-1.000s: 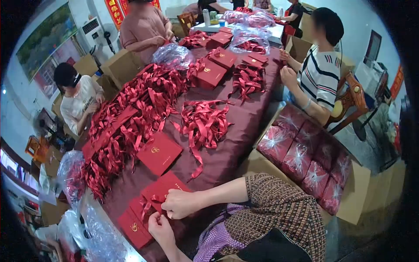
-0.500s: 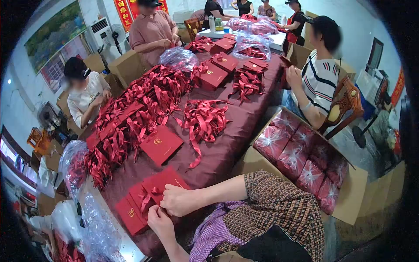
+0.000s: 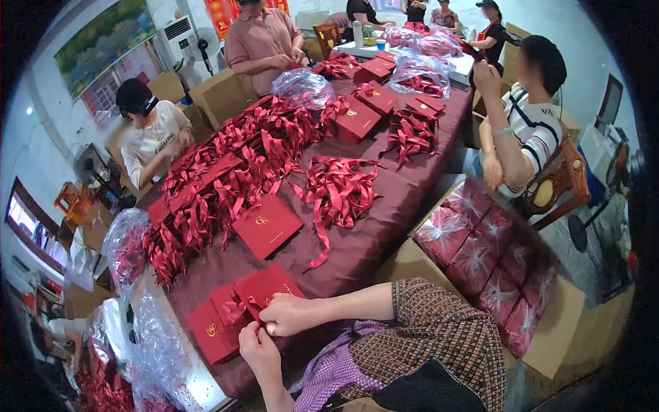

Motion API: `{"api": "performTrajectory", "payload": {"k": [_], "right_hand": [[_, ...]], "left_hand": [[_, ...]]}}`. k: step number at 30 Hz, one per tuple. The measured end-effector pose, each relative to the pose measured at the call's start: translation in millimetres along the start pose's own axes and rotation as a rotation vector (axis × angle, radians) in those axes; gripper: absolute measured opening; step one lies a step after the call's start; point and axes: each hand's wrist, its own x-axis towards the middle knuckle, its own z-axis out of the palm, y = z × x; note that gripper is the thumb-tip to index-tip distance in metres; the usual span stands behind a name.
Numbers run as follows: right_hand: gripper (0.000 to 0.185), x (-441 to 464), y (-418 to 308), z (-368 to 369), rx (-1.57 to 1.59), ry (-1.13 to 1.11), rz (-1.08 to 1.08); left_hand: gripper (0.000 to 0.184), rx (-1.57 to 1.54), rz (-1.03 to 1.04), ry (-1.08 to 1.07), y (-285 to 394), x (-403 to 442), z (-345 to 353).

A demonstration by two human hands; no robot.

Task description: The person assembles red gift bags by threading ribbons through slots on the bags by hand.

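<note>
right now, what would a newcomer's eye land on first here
Probably the big heap of red ribbons along the left side of the table. Next, the open cardboard box at lower right, packed with clear-wrapped red bundles. Near the bottom, the wearer's left hand and right hand are close together at a red ribbon.

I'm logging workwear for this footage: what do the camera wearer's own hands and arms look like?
The right hand and left hand are ungloved, with bare forearms. The right sleeve is checked in brown, tan and black and ends near the elbow. A ring seems to show on the right hand; the left sleeve can't be made out.
</note>
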Motion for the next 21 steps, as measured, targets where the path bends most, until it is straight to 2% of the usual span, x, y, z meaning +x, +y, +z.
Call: {"api": "performTrajectory", "payload": {"k": [2, 3, 5, 9, 11, 12, 16, 18, 20, 21], "right_hand": [[0.02, -0.3, 2.4, 13.5, -0.248, 0.075, -0.194], [0.02, 1.1, 2.2, 14.8, -0.237, 0.073, -0.2], [0.019, 6.8, 2.4, 18.4, -0.331, 0.094, -0.341], [0.014, 25.0, 4.5, 7.1, -0.33, -0.042, -0.308], [0.012, 32.4, 11.6, 1.6, -0.075, -0.022, -0.26], [0.012, 35.2, 8.5, 0.9, -0.05, -0.066, -0.235], [0.013, 32.0, 14.4, -1.1, 0.035, -0.022, -0.286], [0.014, 33.4, 12.8, -9.3, -0.047, -0.174, -0.271], [0.018, 32.3, 14.8, -18.1, -0.077, -0.236, -0.328], [0.024, 33.9, 19.9, -24.2, -0.087, -0.377, -0.297]], "left_hand": [[0.01, 0.006, -0.012, -0.04, -5.6, -0.8, -3.1], [0.01, 0.016, -0.019, -0.037, -7.3, -0.6, -5.1], [0.012, 0.062, 0.003, -0.06, -11.3, 1.6, -9.8], [0.019, -0.012, -0.025, -0.137, 5.0, 18.6, -32.0], [0.02, -0.112, 0.016, -0.108, -7.5, 23.6, -35.5], [0.019, -0.101, -0.01, -0.111, -9.5, 22.4, -37.5], [0.018, -0.086, 0.048, -0.292, -35.2, 26.7, -34.2], [0.014, -0.074, 0.104, -0.289, -26.1, 32.1, -36.5], [0.012, -0.092, 0.11, -0.306, -29.8, 32.1, -34.1], [0.011, -0.102, 0.122, -0.31, -28.6, 32.3, -33.1]]}}
